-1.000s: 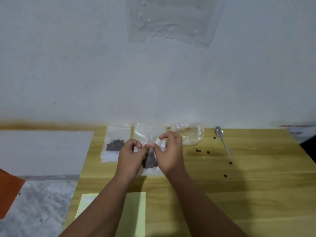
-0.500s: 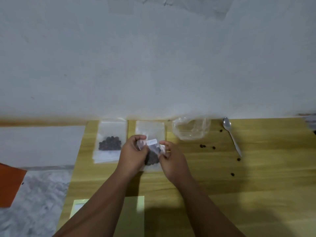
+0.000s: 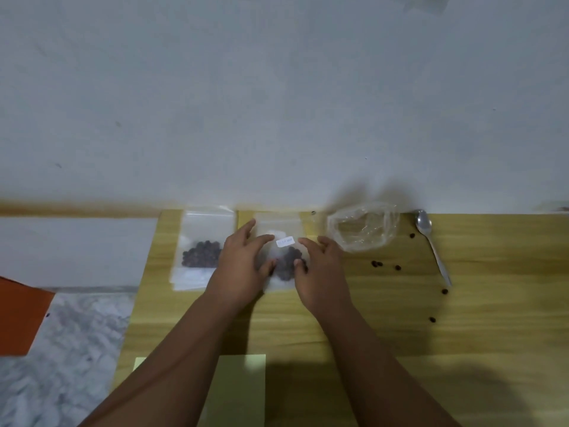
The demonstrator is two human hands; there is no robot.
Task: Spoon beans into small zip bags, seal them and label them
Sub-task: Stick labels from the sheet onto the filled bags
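Head view, left hand (image 3: 243, 266) and right hand (image 3: 321, 272) with fingers spread loose, touching zip bag (image 3: 284, 263) sides; bag flat between thumbs, long axis toward wall (image 3: 277, 103)

Bag of beans (image 3: 201, 254) leftmost on table (image 3: 462, 349), labelled bag (image 3: 284, 257) beside it, crumpled bag (image 3: 363, 228) then spoon (image 3: 431, 241) rightward

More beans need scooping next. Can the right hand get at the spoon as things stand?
Probably yes. The spoon lies uncovered on the table, right of the right hand; only a few loose beans lie between that hand and its handle.
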